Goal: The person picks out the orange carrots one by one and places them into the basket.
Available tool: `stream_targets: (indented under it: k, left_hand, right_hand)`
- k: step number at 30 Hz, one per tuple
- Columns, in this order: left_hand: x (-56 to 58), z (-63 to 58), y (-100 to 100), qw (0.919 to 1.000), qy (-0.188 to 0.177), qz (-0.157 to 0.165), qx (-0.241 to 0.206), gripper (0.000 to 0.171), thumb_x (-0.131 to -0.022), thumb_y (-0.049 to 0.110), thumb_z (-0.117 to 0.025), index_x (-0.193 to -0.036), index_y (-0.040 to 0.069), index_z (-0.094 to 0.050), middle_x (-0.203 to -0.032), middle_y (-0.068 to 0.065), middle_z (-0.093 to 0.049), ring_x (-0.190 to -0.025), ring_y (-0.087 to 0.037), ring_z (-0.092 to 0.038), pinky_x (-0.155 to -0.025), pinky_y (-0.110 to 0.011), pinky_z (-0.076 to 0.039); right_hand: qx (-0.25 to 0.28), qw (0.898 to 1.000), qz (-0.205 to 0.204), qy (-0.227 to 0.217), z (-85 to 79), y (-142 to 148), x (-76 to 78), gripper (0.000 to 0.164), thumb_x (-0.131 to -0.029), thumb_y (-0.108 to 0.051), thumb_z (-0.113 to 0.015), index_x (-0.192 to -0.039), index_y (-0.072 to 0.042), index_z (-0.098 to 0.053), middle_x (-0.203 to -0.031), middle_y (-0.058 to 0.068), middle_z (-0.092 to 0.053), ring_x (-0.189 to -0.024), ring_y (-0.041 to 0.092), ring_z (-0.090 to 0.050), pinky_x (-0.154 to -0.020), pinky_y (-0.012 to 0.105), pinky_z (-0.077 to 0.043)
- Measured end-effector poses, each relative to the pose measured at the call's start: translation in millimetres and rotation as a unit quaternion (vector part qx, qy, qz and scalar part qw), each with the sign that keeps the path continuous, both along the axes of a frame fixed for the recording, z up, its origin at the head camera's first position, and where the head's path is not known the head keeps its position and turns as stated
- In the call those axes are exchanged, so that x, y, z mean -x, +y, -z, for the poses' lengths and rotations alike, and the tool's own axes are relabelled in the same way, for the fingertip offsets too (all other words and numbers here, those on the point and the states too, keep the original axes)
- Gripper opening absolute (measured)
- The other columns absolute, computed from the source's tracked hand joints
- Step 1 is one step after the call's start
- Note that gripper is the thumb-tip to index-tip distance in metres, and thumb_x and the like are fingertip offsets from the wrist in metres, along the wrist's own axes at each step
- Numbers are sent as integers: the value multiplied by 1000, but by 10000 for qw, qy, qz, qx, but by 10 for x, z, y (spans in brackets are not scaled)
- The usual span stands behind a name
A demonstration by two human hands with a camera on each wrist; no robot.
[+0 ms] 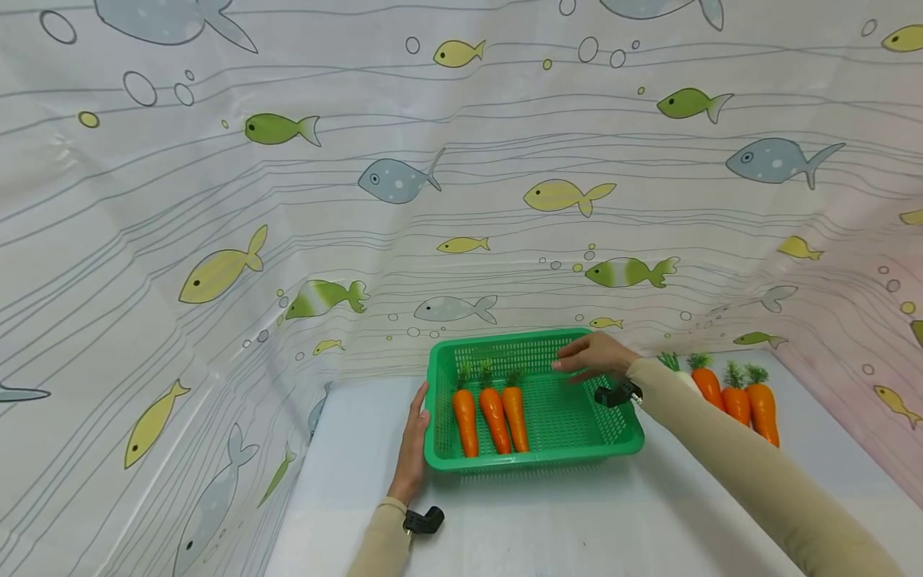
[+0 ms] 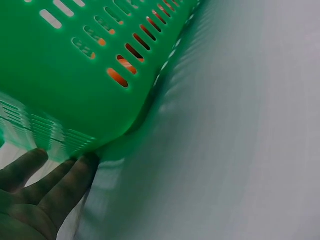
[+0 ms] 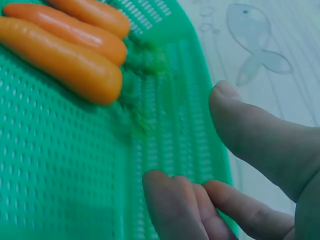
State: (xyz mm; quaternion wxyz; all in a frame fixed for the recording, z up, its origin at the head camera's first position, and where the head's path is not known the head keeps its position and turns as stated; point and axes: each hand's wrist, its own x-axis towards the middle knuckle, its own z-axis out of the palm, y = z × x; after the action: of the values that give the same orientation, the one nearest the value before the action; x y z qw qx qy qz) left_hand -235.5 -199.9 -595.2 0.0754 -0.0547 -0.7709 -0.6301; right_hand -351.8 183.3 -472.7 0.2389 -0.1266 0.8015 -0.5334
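Carrots [image 1: 494,421], three, in basket [image 1: 566,413] left of right hand [image 1: 597,355].
Its thumb and fingers apart; left hand [image 1: 413,449], fingers straight, touches basket.

fish-print sheet [image 1: 497,120] behind white table [image 1: 548,529]

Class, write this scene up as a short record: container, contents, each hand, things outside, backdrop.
container: green basket on a white table
contents: three carrots, side by side, toward the basket's left
left hand: touching the basket's left side
right hand: above the basket's right part, holding nothing
outside, right: three more carrots, one white vegetable partly hidden
backdrop: white sheet printed with fish
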Motion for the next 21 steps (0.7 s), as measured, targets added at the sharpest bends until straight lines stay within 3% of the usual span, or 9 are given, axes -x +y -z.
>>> stream_targets:
  k: [5,10,17,21]
  left_hand:
    - [6,20,-8,10000,29,-29,23,55,-115,38,-26,-170,35,-24,-179,1,-19,-166,-34,-14,-128,-72,-10]
    - [-5,32,-11,10000,23,-12,27,55,-115,38,-25,-170,33,-23,-179,0,-18,-166,-34,-14,-128,-71,-10]
    - [2,6,-17,10000,80,-2,33,55,-115,39,-23,-170,36,-23,-179,0,-19,-165,-34,-15,-128,-71,-11]
    - [10,-6,-27,10000,92,-19,30,54,-115,38,-24,-170,36,-23,-179,0,-19,-165,-35,-16,-128,-71,-11]
  right_hand:
    - [1,9999,19,143,-68,290,19,66,-102,-24,-73,-150,15,-48,-155,35,-49,-131,44,-65,-105,51,-58]
    - [-121,9991,362,160,-88,565,23,68,-104,-31,-71,-151,13,-48,-153,33,-50,-132,44,-64,-103,44,-60]
    - [-822,9933,737,338,-170,981,-19,68,-108,-35,-64,-152,13,-47,-156,35,-48,-137,47,-59,-99,42,-62]
    - [-1295,9867,891,416,-207,1232,-43,68,-108,-35,-63,-150,16,-47,-149,35,-55,-123,40,-68,-97,45,-62]
